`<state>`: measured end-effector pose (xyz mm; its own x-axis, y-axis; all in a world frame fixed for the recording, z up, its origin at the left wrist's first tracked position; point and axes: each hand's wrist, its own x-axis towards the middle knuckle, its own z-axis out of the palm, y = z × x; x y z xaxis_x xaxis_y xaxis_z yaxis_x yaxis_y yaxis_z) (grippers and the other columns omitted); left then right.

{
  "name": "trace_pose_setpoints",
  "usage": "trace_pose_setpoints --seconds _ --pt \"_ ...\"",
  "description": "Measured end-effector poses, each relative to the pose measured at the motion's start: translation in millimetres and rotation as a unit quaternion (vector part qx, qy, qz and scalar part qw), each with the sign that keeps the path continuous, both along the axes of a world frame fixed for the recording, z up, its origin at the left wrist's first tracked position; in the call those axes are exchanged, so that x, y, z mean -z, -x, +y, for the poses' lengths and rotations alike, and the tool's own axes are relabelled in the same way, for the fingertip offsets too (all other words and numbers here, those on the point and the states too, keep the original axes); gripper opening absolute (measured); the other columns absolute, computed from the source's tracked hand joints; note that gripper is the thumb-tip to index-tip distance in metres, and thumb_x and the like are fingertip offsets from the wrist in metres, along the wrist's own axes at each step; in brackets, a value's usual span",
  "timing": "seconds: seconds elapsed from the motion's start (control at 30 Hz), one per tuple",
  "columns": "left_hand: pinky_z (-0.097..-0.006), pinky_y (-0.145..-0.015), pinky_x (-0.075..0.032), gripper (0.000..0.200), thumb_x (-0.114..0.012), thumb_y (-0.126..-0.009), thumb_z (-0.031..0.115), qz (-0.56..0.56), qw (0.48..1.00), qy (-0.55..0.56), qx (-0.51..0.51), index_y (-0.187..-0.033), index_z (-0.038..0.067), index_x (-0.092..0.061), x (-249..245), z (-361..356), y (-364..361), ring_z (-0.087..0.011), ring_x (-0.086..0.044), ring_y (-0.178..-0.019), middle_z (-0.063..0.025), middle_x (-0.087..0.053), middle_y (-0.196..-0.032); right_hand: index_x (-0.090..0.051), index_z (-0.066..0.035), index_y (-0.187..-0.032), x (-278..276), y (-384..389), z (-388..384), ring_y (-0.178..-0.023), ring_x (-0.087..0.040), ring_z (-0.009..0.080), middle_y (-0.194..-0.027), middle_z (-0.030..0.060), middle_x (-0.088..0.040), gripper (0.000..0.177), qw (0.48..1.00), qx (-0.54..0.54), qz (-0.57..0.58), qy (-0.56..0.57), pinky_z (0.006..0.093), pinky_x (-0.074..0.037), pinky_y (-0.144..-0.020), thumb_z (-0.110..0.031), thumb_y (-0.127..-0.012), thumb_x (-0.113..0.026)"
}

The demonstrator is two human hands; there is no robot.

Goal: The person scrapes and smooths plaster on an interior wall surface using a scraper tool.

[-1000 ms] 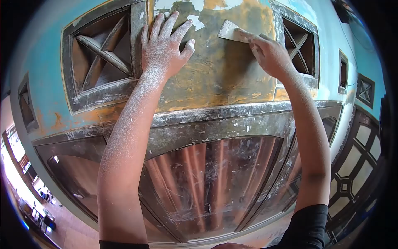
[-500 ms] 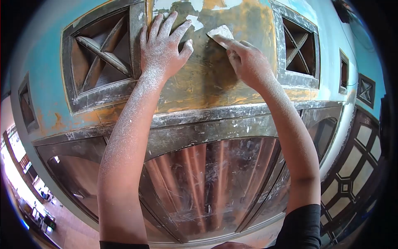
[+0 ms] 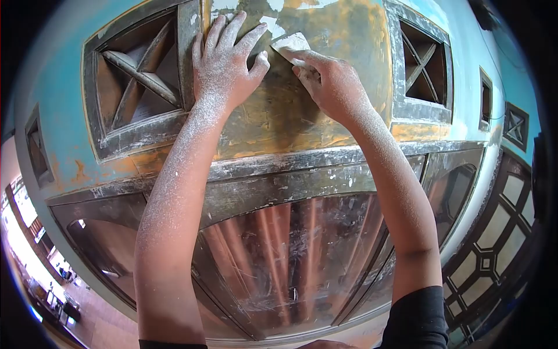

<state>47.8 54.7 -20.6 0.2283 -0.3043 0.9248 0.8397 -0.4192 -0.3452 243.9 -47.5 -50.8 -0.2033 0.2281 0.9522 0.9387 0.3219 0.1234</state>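
Note:
Dusted with white powder, my left hand (image 3: 226, 64) lies spread on the patchy brown and orange wall panel (image 3: 279, 125), holding nothing. My right hand (image 3: 334, 84) grips a flat scraper (image 3: 292, 42), its broad blade against the panel. The blade's left corner is close to a white patch (image 3: 271, 27) where paint shows, just right of my left fingertips. Most of the scraper's handle is hidden in my right fingers.
Framed vents with crossed bars stand at the left (image 3: 142, 75) and right (image 3: 423, 64). Below runs a worn wooden ledge (image 3: 279, 163) above a glass pane (image 3: 290, 256) with pinkish curtains. A dark panelled door (image 3: 488, 244) is at the far right.
My right hand and the scraper have moved left along the panel, closer to my left hand and the white patch. My left hand still rests spread on the panel.

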Motion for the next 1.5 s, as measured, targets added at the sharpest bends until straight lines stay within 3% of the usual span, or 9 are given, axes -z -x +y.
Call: trace_pose_setpoints --seconds 0.27,0.9,1.2,1.3,1.33,1.4,1.47,1.5 --pt "-0.0534 -0.125 -0.020 0.055 -0.061 -0.096 0.041 -0.003 1.000 0.001 -0.007 -0.150 0.037 -0.053 0 -1 -1 -0.0287 -0.034 -0.152 -0.0023 -0.042 -0.163 -0.067 -0.021 -0.134 -4 -1 2 -0.092 -0.071 0.0414 -0.094 0.0229 -0.073 0.032 1.000 0.016 -0.020 -0.009 0.0522 -0.057 -0.084 -0.030 -0.106 -0.055" --pt "-0.0528 -0.125 -0.022 0.054 -0.062 -0.096 0.041 0.003 1.000 -0.015 -0.011 -0.149 0.036 -0.054 0 2 0 -0.0298 -0.036 -0.151 -0.0025 -0.043 -0.162 -0.066 -0.022 -0.136 -7 0 2 -0.095 -0.072 0.0403 -0.098 0.0212 -0.074 0.033 0.999 0.026 -0.020 -0.004 0.0519 -0.057 -0.088 -0.031 -0.105 -0.056" --pt "-0.0557 -0.125 -0.020 0.056 -0.060 -0.098 0.045 0.009 1.000 0.005 -0.017 -0.152 0.037 -0.050 4 -1 1 -0.0291 -0.031 -0.153 -0.0030 -0.039 -0.164 -0.055 -0.031 -0.149 9 -1 -18 -0.097 -0.071 0.0397 -0.103 0.0224 -0.072 0.049 0.997 0.041 -0.013 0.061 0.0512 -0.057 -0.090 -0.024 -0.100 -0.053" --pt "-0.0582 -0.126 -0.017 0.058 -0.060 -0.099 0.048 0.025 0.999 0.012 -0.016 -0.154 0.038 -0.047 9 -5 0 -0.0289 -0.028 -0.155 -0.0027 -0.037 -0.165 -0.051 -0.034 -0.151 16 -2 -21 -0.088 -0.069 0.0444 -0.093 0.0255 -0.071 0.056 0.997 0.038 0.002 0.063 0.0505 -0.055 -0.081 -0.020 -0.097 -0.060" --pt "-0.0640 -0.125 -0.013 0.062 -0.061 -0.098 0.052 0.048 0.998 0.028 -0.009 -0.156 0.040 -0.044 13 -9 -1 -0.0323 -0.024 -0.156 -0.0029 -0.032 -0.168 -0.050 -0.031 -0.152 18 -2 -24 -0.089 -0.069 0.0453 -0.094 0.0260 -0.071 0.056 0.994 0.041 0.017 0.100 0.0504 -0.054 -0.081 -0.020 -0.098 -0.059" --pt "-0.0665 -0.124 -0.012 0.064 -0.063 -0.096 0.052 0.090 0.995 0.039 -0.014 -0.156 0.040 -0.043 29 -17 -7 -0.0344 -0.023 -0.156 -0.0030 -0.030 -0.169 -0.049 -0.027 -0.153 26 -5 -22 -0.090 -0.068 0.0462 -0.094 0.0265 -0.071 0.057 0.989 0.044 0.031 0.137 0.0503 -0.054 -0.082 -0.019 -0.098 -0.059" --pt "-0.0715 -0.122 -0.010 0.068 -0.069 -0.093 0.052 0.143 0.988 0.061 -0.012 -0.155 0.040 -0.044 44 -24 -18 -0.0391 -0.021 -0.156 -0.0039 -0.026 -0.170 -0.050 -0.018 -0.152 35 -11 -13 -0.083 -0.068 0.0433 -0.089 0.0269 -0.069 0.055 0.991 -0.082 0.035 0.101 0.0471 -0.053 -0.080 -0.021 -0.099 -0.060" --pt "-0.0696 -0.123 -0.012 0.061 -0.069 -0.094 0.048 0.122 0.990 0.061 0.019 -0.151 0.038 -0.051 51 -26 -24 -0.0374 -0.023 -0.156 -0.0033 -0.027 -0.170 -0.050 -0.018 -0.152 38 -12 -15 -0.083 -0.068 0.0433 -0.089 0.0269 -0.069 0.055 0.991 -0.084 0.032 0.100 0.0471 -0.053 -0.080 -0.021 -0.099 -0.060"
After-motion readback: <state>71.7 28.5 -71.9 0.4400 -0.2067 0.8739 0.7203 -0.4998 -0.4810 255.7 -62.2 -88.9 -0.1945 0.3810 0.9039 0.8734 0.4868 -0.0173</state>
